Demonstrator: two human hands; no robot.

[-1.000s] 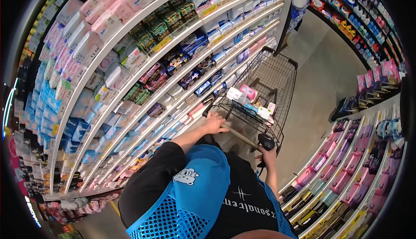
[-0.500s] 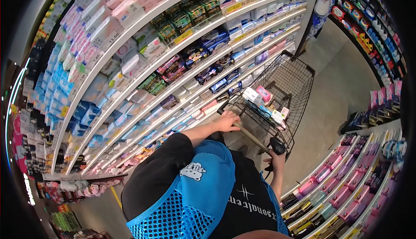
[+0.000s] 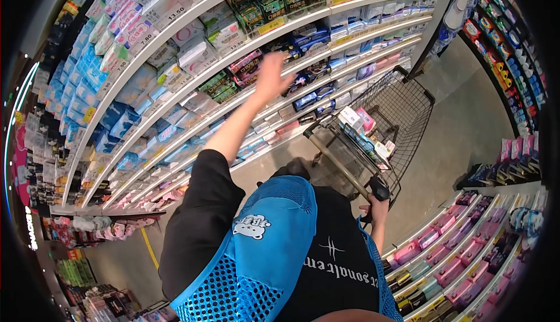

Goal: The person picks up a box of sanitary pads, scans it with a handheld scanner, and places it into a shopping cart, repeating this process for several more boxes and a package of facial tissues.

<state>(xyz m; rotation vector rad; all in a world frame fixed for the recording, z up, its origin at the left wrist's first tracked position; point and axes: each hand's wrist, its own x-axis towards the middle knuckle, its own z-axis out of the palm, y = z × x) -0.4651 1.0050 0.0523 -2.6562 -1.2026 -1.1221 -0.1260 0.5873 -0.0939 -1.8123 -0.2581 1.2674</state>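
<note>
My left hand (image 3: 272, 78) is raised in front of the shelves with its fingers stretched out and the thumb apart, holding nothing. Behind it, overlapped in this view, are dark and pink packs (image 3: 245, 65) and dark blue packs (image 3: 309, 39) on a middle shelf. My right hand (image 3: 378, 206) is closed at the near right end of the handle (image 3: 335, 161) of a black wire shopping cart (image 3: 402, 112), beside a round black fitting (image 3: 379, 189). In the cart lie a white box (image 3: 351, 118), a pink pack (image 3: 366, 119) and other small packs.
Tall shelves (image 3: 175, 59) with packaged goods and price labels curve along my left. Lower shelves (image 3: 449, 246) with pink, purple and black packs stand at my right. Grey floor (image 3: 466, 100) runs past the cart toward another stocked rack (image 3: 501, 48).
My left hand has let go of the cart handle and moved up and left toward the shelf, fingers extended. My right hand stays at the handle. The view has shifted slightly.
</note>
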